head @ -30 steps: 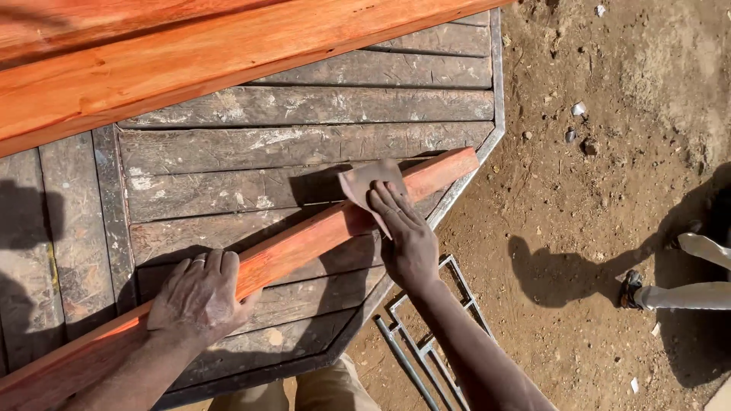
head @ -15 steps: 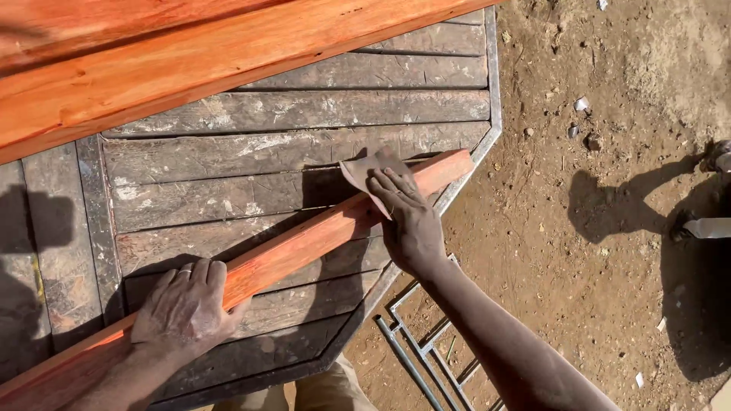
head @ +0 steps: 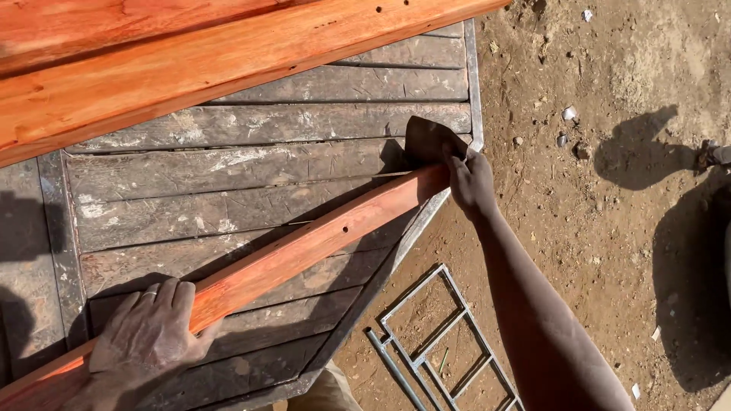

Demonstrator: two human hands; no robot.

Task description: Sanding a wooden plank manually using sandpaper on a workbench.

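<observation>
Since the earlier frame, right hand point(head: 470, 183) and its sandpaper sheet point(head: 428, 139) have slid to the far end of the reddish batten point(head: 304, 247), grip closed on the sheet. Left hand point(head: 152, 335) presses flat, fingers open, pinning the batten's near end on the slatted tabletop point(head: 251, 164). Step judged: sanding; a return stroke calls for steady downward pressure.

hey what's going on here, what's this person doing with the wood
A person is working a long reddish-orange wooden bar laid diagonally across a weathered grey plank table with a metal rim. The left hand presses down on the bar's near end. The right hand holds a dark sheet of sandpaper at the far end, by the table's edge. Wider reddish boards lie along the top, and a grey metal frame lies on the dirt.
</observation>
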